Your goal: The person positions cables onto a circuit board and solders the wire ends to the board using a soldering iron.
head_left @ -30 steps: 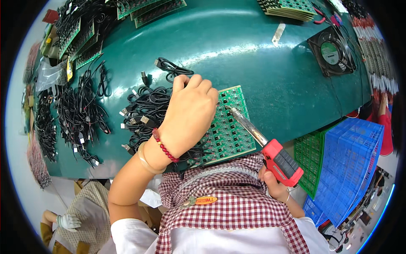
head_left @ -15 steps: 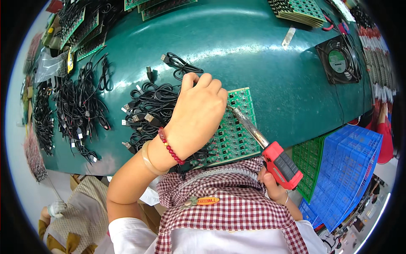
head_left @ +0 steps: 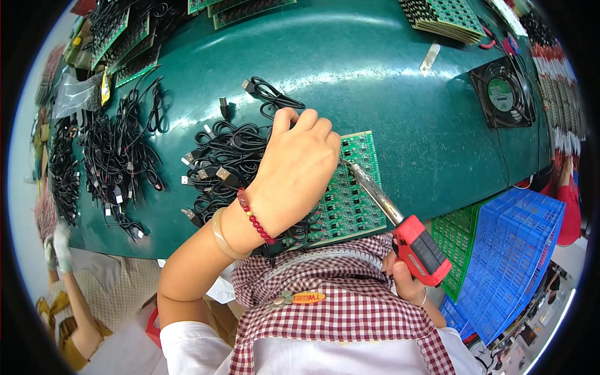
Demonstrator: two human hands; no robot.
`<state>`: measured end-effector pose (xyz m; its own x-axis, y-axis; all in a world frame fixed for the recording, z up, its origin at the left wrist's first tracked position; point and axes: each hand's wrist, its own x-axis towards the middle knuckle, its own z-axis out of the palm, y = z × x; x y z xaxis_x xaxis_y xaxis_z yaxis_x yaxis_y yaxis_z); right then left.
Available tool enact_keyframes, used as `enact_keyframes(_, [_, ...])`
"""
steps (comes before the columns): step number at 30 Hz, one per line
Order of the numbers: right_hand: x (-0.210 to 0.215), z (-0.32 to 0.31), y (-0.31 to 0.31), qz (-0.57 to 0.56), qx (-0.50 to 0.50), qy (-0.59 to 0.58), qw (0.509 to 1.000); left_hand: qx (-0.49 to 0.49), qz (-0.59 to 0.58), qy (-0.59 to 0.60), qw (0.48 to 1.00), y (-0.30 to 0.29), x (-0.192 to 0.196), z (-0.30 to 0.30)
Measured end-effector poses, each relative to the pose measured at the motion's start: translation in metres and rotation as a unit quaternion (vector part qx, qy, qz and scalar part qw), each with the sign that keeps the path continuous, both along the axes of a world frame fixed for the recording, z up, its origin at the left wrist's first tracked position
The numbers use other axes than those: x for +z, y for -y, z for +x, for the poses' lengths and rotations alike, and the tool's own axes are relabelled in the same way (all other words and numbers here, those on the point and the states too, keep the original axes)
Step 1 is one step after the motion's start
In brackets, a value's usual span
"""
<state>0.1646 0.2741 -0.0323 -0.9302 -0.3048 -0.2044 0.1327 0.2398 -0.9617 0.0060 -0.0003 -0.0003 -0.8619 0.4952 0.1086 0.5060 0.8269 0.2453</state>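
At the far left edge of the green table, bundles of black cables lie in loose heaps, with stacked green boards beyond them at the far left corner. Nearer the middle, a second heap of black USB cables sits just left of the left hand. That hand lies knuckles up, fingers curled and pressed together, over the left part of the green circuit board panel; its fingertips reach the far left edge of the panel, and whether they pinch a cable end there cannot be told, since the hand hides them. A red bead bracelet and a pale bangle ring the wrist. The panel lies at the near edge of the table, under and to the right of the left hand. The soldering iron crosses the panel's right part, its metal tip just beside the fingertips of the left hand and its red handle off the near right edge. The right hand is closed around that handle, largely hidden by a checked cloth. Further right, a blue plastic crate stands below table level, a black fan rests on the far right of the table, and another stack of boards lies beyond it.
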Motion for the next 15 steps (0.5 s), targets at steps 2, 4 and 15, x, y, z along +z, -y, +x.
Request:
enact_keyframes(2, [0.004,-0.003,0.005,0.012,-0.038,0.006,0.999,-0.001,0.003,-0.001,1.000,0.000,0.000,0.000])
enact_keyframes(4, [0.006,-0.004,0.008,0.022,-0.075,0.013,0.997,0.002,0.002,-0.001,1.000,0.000,0.000,0.001])
enact_keyframes(15, [0.008,-0.006,0.014,-0.021,-0.107,0.061,0.992,0.002,0.004,-0.002,1.000,0.000,-0.001,0.001])
